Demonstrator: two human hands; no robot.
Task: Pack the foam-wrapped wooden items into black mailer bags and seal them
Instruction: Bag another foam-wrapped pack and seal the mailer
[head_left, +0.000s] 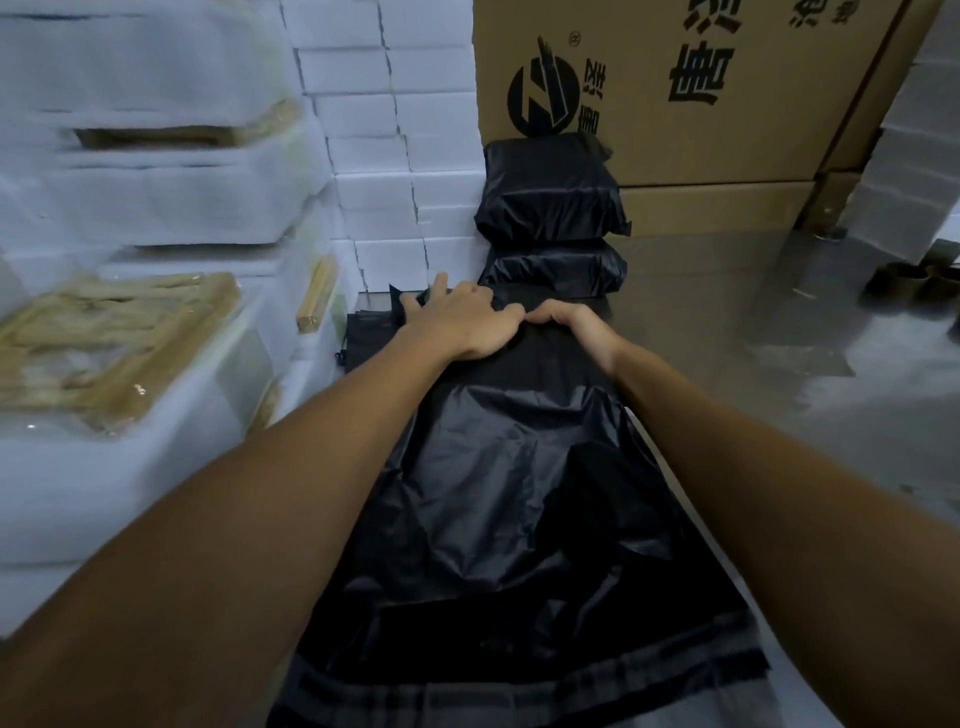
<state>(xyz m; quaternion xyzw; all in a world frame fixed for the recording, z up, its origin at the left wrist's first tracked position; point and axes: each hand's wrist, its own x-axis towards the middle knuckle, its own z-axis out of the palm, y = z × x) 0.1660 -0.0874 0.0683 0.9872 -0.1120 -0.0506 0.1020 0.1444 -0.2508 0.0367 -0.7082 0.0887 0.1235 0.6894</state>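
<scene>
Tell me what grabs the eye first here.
Two bare forearms reach out over a black mailer bag at centre, the left hand flat on its far end and the right hand curled beside it. Beyond them, two filled black bags are stacked against a printed cardboard box.

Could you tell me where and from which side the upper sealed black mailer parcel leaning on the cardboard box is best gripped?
Probably by the two short side edges of the upper sealed black mailer parcel, coming from the front. It stands on another black parcel with its back against the brown cardboard box and white foam blocks at its left, so only front and right are free.
</scene>
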